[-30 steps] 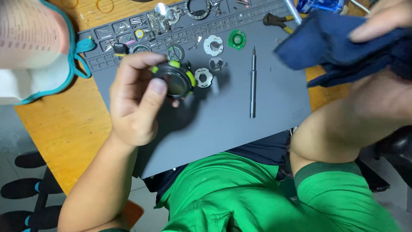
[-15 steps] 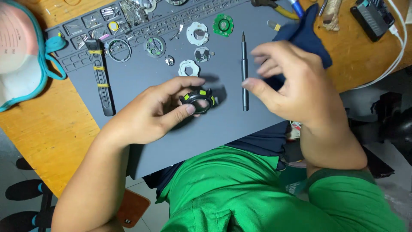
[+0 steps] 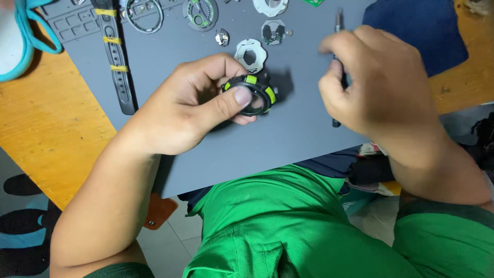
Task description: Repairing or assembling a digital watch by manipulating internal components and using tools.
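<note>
My left hand (image 3: 198,100) pinches a black watch case with lime-green accents (image 3: 256,92) between thumb and fingers, just above the grey work mat (image 3: 288,136). My right hand (image 3: 378,85) hovers to the right of it, over a slim dark screwdriver (image 3: 338,23) that lies on the mat. The fingers curl around the tool's shaft, but motion blur hides whether they grip it. A white round watch part (image 3: 250,54) lies just beyond the case.
A black watch strap with yellow bands (image 3: 116,62), a ring-shaped bezel (image 3: 144,13), a green dial (image 3: 200,11) and small round parts (image 3: 272,31) lie along the mat's far side. A dark blue cloth (image 3: 417,31) sits at the far right. The wooden table (image 3: 51,134) borders the mat.
The view has closed in on the mat. My right hand let go of the blue cloth, came down and left, and now covers the screwdriver. My left hand still holds the watch case.
</note>
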